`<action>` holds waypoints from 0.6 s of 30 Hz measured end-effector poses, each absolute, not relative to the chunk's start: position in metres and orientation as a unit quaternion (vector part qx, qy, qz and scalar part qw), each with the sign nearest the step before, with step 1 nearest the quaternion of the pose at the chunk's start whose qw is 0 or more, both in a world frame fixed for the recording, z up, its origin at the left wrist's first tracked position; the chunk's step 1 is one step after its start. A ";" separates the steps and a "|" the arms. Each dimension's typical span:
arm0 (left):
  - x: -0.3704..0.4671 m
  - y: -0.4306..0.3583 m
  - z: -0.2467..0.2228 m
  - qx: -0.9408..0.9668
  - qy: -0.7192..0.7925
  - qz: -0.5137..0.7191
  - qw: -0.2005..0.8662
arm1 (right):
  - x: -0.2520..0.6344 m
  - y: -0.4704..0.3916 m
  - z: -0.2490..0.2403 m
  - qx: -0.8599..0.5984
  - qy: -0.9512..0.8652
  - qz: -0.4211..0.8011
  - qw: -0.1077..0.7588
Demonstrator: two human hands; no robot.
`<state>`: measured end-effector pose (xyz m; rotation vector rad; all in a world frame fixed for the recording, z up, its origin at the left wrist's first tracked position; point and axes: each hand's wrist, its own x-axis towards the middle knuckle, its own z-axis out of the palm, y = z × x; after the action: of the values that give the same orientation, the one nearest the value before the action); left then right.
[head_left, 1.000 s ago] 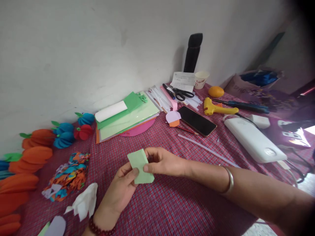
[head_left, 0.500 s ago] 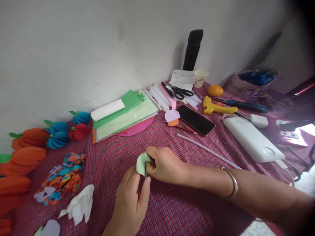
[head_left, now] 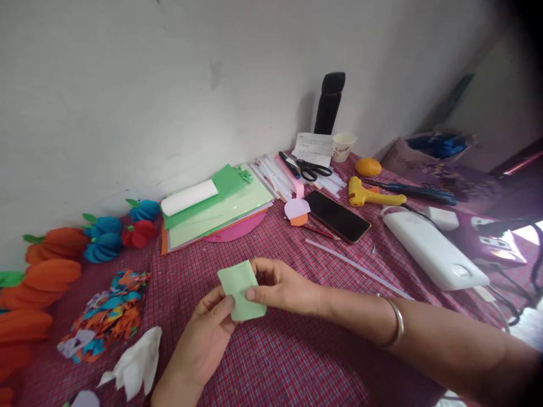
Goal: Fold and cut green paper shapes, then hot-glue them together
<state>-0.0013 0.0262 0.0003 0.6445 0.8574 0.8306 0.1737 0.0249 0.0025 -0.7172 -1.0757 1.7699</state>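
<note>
A small light green piece of paper (head_left: 240,282), roughly rectangular, is held above the checked cloth between both hands. My left hand (head_left: 214,316) pinches its lower left side, thumb on top. On the right side my right hand (head_left: 282,288) grips it with the thumb across its face and the fingers behind, partly hidden. Beyond the hands lie a lilac paper circle (head_left: 297,208) and an orange paper piece (head_left: 299,220), overlapping. A thin lilac paper strip (head_left: 356,267) runs across the cloth to the right.
Paper pumpkins (head_left: 55,274) line the left, beside a pile of paper scraps (head_left: 112,311) and crumpled white paper (head_left: 138,362). Stacked sheets (head_left: 220,220) lie at the wall. Scissors (head_left: 311,169), a phone (head_left: 338,215), a yellow glue gun (head_left: 373,195) and a power bank (head_left: 436,249) stand rightward.
The green paper was curled between my fingers; now it is opened out flat, facing me. Both hands have shifted their grip, the left thumb now on the paper. The view has tilted slightly up.
</note>
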 end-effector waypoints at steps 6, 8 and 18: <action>-0.007 0.018 -0.002 0.268 0.339 0.358 0.827 | 0.178 0.024 0.007 -0.259 -0.414 0.769 0.412; -0.009 0.017 -0.001 0.280 0.325 0.346 0.834 | 0.177 0.024 0.008 -0.254 -0.423 0.777 0.391; 0.006 0.012 0.017 0.651 0.489 0.301 0.495 | 0.176 0.018 0.014 -0.530 -0.670 0.370 0.365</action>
<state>0.0057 0.0121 0.0173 1.5788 1.1860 0.7301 0.1765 0.0180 0.0143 -1.3625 -1.7229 0.9520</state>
